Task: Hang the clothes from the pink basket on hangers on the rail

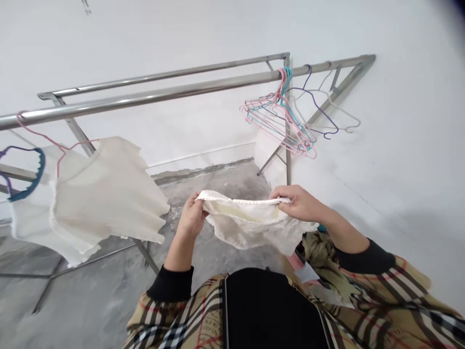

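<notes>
Farthest left on my feed, a blue-trimmed garment (40, 169) hangs from a purple hanger (18, 148), cut off by the edge. Just beside it, a white top (112, 189) hangs by a pink hanger (62, 149) on the rail (163, 94), so I count those two as done.

Next I have the left hand (192, 215), its fingers pinched on one end of a pale cloth (250, 225). The cloth is off any hanger, held up by its gathered edge above the floor and drooping between the hands. The right hand (300, 202) has its fingers closed on the other end.

Beyond it, bare hangers (285, 94) bunch toward the rail's right end, with a few more spaced out. I'd judge the work partway: this piece is left, and perhaps the dark pile (321, 249) under the right forearm, though I can't tell whether it belongs.

The floor (116, 300) is grey and stained, the wall (399, 160) plain white, meeting in a corner behind the rack.
</notes>
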`<state>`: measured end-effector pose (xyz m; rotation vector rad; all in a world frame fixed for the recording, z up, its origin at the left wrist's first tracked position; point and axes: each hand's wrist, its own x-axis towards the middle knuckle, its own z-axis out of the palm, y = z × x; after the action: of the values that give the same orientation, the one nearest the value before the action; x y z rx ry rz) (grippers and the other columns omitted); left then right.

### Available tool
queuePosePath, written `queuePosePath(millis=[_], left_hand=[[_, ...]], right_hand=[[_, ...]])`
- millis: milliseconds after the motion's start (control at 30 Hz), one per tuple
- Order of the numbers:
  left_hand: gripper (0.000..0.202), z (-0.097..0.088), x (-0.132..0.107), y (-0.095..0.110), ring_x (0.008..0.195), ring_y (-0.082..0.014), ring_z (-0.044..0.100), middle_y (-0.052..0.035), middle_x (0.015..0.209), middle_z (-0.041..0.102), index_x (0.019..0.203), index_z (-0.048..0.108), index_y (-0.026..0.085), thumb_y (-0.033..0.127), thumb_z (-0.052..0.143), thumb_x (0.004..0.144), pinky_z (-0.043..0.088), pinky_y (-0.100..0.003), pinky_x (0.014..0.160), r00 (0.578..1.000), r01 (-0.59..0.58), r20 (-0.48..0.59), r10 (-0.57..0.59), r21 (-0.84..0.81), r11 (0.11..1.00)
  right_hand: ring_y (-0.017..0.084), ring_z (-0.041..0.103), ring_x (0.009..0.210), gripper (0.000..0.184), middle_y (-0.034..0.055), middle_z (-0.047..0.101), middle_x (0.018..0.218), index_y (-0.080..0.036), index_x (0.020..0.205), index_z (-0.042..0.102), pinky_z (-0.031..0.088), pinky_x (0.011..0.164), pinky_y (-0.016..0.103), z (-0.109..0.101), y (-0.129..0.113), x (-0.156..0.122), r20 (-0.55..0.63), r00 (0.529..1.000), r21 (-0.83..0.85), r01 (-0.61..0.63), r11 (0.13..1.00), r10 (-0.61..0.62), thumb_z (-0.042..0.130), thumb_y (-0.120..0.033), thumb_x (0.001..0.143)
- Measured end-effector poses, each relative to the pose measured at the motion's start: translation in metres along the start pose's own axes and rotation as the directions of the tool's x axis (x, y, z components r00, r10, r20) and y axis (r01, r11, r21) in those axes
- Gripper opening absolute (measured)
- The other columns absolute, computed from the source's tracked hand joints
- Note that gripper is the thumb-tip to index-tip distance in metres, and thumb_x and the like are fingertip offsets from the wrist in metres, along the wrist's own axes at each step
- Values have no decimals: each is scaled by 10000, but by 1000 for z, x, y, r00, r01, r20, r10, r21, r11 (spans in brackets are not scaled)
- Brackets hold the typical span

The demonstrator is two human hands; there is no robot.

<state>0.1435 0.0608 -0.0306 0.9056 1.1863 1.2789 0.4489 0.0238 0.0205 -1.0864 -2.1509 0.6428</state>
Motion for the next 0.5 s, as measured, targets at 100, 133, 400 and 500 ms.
queuePosePath(millis=[100,133,400,500], left_hand=[[244,0,-19,5,507,-104,524,44,617,592,801,596,192,285,725,617,399,-197,498,988,128,102,-114,-149,980],[231,0,-26,8,491,-99,520,46,595,588,764,592,189,271,736,602,395,-193,486,983,155,122,-137,-153,976],[306,2,-56,9,430,-88,515,48,555,610,726,569,182,305,786,548,390,-184,438,978,196,84,-191,-68,978],[305,-3,-58,5,416,-77,492,62,533,590,732,569,184,293,777,538,380,-175,433,982,184,39,-182,-53,981]], right_hand=[[159,634,754,254,38,709,831,-157,888,704,467,689,255,-10,11,11,242,970,18,-32,999,27,496,-158,743],[162,630,747,244,43,713,847,-157,919,712,469,684,260,-15,17,16,275,960,14,-51,999,45,523,-212,775],[277,585,973,210,139,671,1009,-160,977,672,447,857,391,-79,85,85,-658,728,-442,-579,685,191,618,-286,818],[308,561,998,266,216,642,1078,-89,1039,638,452,833,417,-85,111,101,-704,688,-507,-660,555,174,613,-224,811]])
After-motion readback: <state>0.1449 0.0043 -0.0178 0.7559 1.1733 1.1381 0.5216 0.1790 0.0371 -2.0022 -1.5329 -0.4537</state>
